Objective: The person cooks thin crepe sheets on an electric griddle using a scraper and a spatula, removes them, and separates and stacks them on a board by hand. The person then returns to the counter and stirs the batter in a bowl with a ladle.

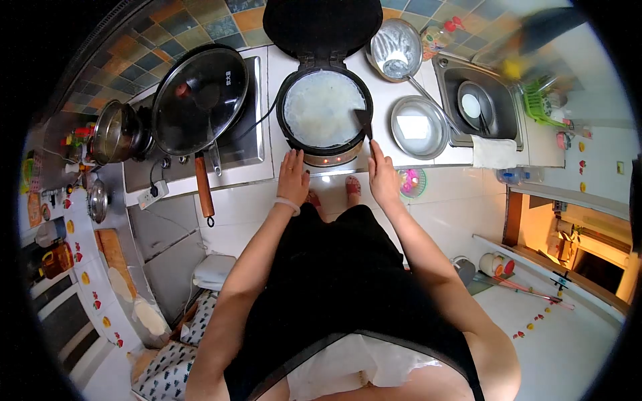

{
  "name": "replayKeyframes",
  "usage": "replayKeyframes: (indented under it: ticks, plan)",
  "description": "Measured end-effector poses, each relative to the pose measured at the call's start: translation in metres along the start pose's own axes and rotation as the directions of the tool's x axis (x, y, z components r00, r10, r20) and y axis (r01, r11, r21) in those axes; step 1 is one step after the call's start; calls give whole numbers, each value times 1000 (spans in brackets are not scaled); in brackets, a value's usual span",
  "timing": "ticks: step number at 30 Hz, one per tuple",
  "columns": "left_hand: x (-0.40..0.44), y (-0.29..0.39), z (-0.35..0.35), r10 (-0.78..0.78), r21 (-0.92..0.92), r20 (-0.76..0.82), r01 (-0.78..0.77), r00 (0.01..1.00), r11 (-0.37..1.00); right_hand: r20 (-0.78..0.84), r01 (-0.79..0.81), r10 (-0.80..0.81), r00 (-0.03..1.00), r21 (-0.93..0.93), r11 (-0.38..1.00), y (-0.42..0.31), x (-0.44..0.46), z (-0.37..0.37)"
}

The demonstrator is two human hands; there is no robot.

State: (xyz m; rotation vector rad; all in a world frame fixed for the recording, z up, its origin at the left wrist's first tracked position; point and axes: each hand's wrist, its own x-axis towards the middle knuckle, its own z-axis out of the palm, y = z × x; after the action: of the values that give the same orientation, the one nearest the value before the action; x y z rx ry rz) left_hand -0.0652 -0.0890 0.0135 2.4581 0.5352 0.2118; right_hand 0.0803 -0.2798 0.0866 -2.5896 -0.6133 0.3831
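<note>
A pale, thin pancake (322, 107) covers the round plate of an electric griddle (338, 158), whose dark lid (321, 27) stands raised behind it. My right hand (382, 179) is closed around the handle of a dark spatula (363, 119). The spatula's blade lies over the pancake's right edge; whether it is under any of the dough I cannot tell. My left hand (291, 178) is at the griddle's front left, fingers stretched out and holding nothing. Its fingertips are close to the griddle's rim, and contact cannot be made out.
Left of the griddle, a lidded wok (200, 93) sits on the stove, its wooden handle (203, 190) jutting past the counter edge. To the right are a metal saucepan (394, 50), a round metal pan (419, 142) and a sink (498, 87) holding a bowl. A cloth (493, 152) hangs at the sink's front.
</note>
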Motion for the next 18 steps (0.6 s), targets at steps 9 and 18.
replayKeyframes:
  ticks: [9,18]
  plan:
    - [3,2,4,-105,-65,42,107,994,992,120,225,-200,972,-250,942,-58,-13,-16]
    - [5,-3,19,-182,-52,-42,180,982,982,293,392,-303,907,-323,862,-74,8,5]
